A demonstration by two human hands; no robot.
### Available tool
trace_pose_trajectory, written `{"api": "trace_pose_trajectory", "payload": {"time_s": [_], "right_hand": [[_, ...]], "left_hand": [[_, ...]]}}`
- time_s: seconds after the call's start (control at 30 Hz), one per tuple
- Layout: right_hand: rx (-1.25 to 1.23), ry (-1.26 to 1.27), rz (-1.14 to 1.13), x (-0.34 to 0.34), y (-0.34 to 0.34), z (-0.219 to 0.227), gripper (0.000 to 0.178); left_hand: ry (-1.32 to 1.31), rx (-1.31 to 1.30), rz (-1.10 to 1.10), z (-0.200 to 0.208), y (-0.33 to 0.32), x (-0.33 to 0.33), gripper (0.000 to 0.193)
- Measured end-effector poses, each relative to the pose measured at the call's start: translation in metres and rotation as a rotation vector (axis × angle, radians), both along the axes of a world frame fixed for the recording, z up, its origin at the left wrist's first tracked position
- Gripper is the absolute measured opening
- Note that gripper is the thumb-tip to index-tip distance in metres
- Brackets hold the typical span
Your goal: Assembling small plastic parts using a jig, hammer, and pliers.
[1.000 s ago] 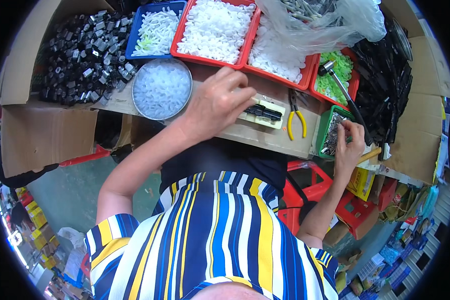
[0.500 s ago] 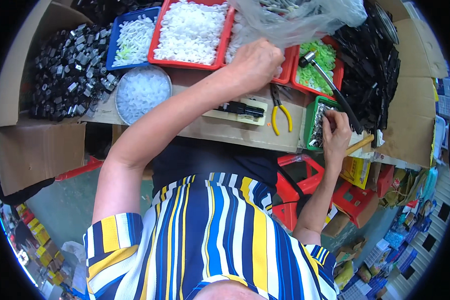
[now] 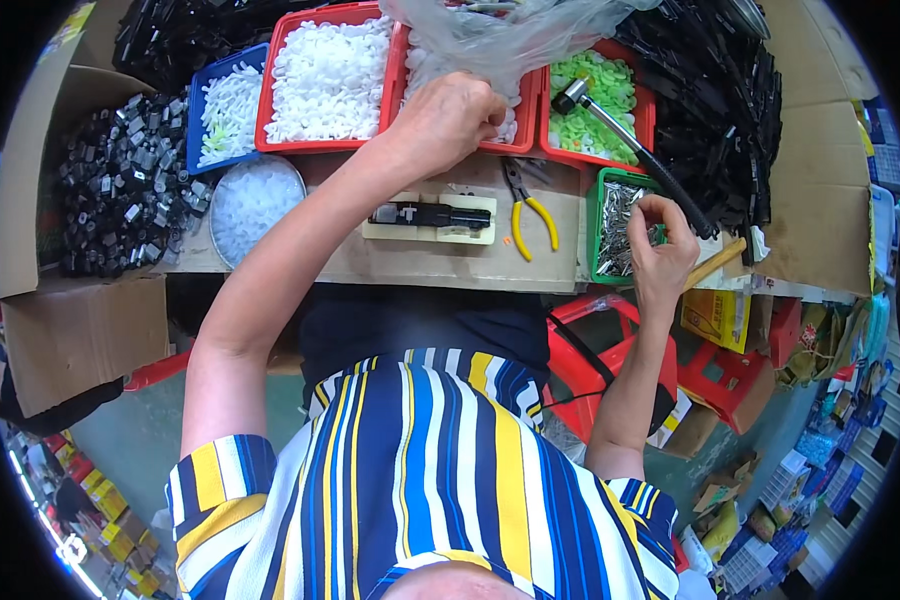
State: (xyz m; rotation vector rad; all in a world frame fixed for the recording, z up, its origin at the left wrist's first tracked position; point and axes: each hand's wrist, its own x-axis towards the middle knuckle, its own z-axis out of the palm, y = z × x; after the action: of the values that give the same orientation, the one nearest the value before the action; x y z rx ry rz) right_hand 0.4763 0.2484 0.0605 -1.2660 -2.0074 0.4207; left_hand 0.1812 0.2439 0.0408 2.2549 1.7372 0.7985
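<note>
My left hand (image 3: 445, 122) reaches over the front edge of a red tray of small white parts (image 3: 417, 73), fingers curled together. Whatever they pinch is hidden. Beside the green tray (image 3: 595, 230) of small metal pins (image 3: 615, 215), my right hand (image 3: 667, 250) is raised with thumb and forefinger tips together; anything between them is too small to make out. Between the hands, a black part (image 3: 435, 215) lies in a cream block (image 3: 480, 233). Pliers with yellow handles (image 3: 534, 222) rest right of the block. A hammer (image 3: 625, 140) leans across a tray of green parts (image 3: 598, 85).
A clear plastic bag (image 3: 530, 35) droops over the red trays. At left are a red tray of white pieces (image 3: 330, 80), a blue tray (image 3: 196, 120), a round tub (image 3: 257, 208) and a heap of black parts (image 3: 120, 190). Long black pieces (image 3: 715, 110) pile at right.
The camera view has shifted slightly. My right hand has risen from among the pins to the green tray's right side. My left hand has drawn back toward the red tray's near edge.
</note>
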Motion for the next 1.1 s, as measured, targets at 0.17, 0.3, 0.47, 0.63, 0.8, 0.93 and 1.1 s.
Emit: {"api": "trace_pose_trajectory", "payload": {"time_s": [0.17, 0.3, 0.47, 0.63, 0.8, 0.93, 1.1], "right_hand": [[-0.039, 0.028, 0.045, -0.019, -0.006, 0.006, 0.007], [-0.042, 0.056, 0.055, -0.032, -0.010, 0.007, 0.008], [-0.131, 0.234, 0.105, -0.061, -0.017, 0.003, 0.009], [-0.113, 0.429, 0.269, -0.096, -0.026, 0.007, 0.011], [-0.002, 0.375, 0.333, -0.105, -0.029, 0.005, 0.014], [0.056, 0.326, 0.346, -0.102, -0.029, 0.004, 0.017], [0.396, 0.096, 0.334, -0.103, -0.032, -0.001, 0.024]], "left_hand": [[-0.066, -0.114, -0.069, 0.006, 0.003, -0.007, 0.013], [-0.079, -0.100, -0.082, 0.005, 0.002, -0.008, 0.013], [-0.503, -0.223, -0.009, 0.023, -0.017, -0.003, 0.012], [-1.251, -0.566, 0.021, 0.028, -0.046, 0.007, 0.016], [-1.276, -0.513, 0.050, 0.031, -0.062, 0.012, 0.016], [-1.272, -0.504, 0.089, 0.034, -0.068, 0.016, 0.015], [-1.239, -0.415, 0.121, 0.029, -0.071, 0.024, 0.012]]}}
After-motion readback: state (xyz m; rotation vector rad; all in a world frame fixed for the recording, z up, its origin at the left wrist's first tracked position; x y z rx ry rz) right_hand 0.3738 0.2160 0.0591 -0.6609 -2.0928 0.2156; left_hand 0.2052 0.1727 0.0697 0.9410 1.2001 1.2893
